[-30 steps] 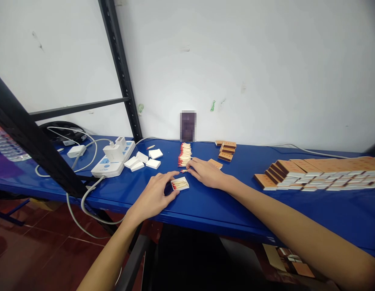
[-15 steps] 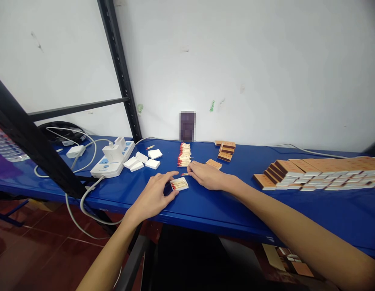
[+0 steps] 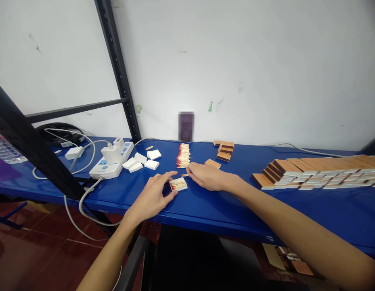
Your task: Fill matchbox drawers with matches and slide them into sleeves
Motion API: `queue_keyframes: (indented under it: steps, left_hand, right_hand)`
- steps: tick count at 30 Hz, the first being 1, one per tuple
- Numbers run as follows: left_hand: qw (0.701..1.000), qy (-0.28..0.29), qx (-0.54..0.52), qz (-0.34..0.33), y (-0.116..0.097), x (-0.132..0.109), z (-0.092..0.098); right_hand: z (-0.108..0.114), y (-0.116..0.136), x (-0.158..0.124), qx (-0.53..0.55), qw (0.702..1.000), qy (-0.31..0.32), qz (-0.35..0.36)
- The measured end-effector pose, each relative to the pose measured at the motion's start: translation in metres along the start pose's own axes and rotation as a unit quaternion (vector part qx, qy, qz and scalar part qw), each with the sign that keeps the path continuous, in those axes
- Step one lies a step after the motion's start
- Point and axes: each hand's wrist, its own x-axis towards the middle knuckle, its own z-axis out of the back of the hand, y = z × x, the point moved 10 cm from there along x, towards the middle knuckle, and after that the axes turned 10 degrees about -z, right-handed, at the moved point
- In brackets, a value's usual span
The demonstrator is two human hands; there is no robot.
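A white matchbox tray (image 3: 183, 186) with red-headed matches lying in it rests on the blue tabletop. My left hand (image 3: 153, 195) curves round its left end, forefinger along the far side and thumb at the near side. Just right of the tray, my right hand (image 3: 205, 176) is closed in a pinch on a match (image 3: 184, 175), whose red head points left; whether more matches are in the pinch is hidden. Behind my hands lies a row of loose matches (image 3: 183, 155), red heads to the left.
White tray pieces (image 3: 151, 164) lie at the left, near a power strip (image 3: 114, 167) with plugs and cables. Brown matchbox sleeves (image 3: 225, 155) sit behind my right hand. A long stack of matchboxes (image 3: 314, 169) stands at the right. A black shelf post (image 3: 38, 141) rises at the left.
The view has shifted very slightly. My right hand's pinch has altered a little, with the match still beside the tray. My left hand stays around the tray.
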Motion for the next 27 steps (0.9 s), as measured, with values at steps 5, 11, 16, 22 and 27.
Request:
queue_keyframes:
  steps: [5, 11, 16, 22, 27]
  left_hand:
    - [1.0, -0.003, -0.002, -0.007, -0.002, 0.0, 0.001]
    - [1.0, -0.004, -0.004, -0.022, -0.004, 0.0, 0.001]
    - [1.0, -0.004, 0.003, -0.027, -0.007, 0.0, 0.001]
    - [0.999, -0.007, 0.006, -0.053, -0.014, 0.002, 0.003]
    - [0.999, 0.0, 0.003, -0.053, -0.014, 0.003, 0.002]
  right_hand:
    - [0.011, 0.028, -0.01, 0.009, 0.999, -0.014, 0.041]
    - [0.006, 0.045, -0.013, 0.04, 0.998, 0.015, 0.039]
    - [0.004, 0.037, -0.009, 0.072, 0.997, 0.018, 0.027]
    - [0.012, 0.032, -0.006, 0.138, 0.99, -0.008, 0.042]
    - [0.013, -0.003, 0.006, 0.146, 0.986, -0.066, -0.041]
